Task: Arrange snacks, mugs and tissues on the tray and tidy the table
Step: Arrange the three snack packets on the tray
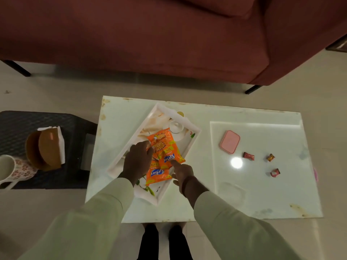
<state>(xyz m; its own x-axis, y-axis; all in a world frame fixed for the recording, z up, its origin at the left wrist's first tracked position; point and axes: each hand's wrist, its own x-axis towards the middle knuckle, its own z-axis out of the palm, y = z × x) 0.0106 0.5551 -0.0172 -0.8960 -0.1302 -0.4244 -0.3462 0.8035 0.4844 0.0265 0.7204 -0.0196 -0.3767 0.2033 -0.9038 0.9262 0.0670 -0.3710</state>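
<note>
The white tray [189, 145] sits askew on the pale counter [120, 117], and everything here is placed from it. Inside the tray lie 2 overlapping orange snack packets [167, 147], with a white cup [176, 127] at its far end. The left hand [138, 159] rests on the packets' left edge, its grip closed on the upper packet's edge. The right hand [181, 171] hovers at the tray's near right rim, fingers apart, forefinger touching the packets. To the right of the tray, well apart, lie a pink case [230, 141] and 3 wrapped sweets [248, 156]. To the tray's left, off the counter on a dark side stand [75, 121], stand a brown tissue holder [47, 148] and a floral mug [13, 170].
</note>
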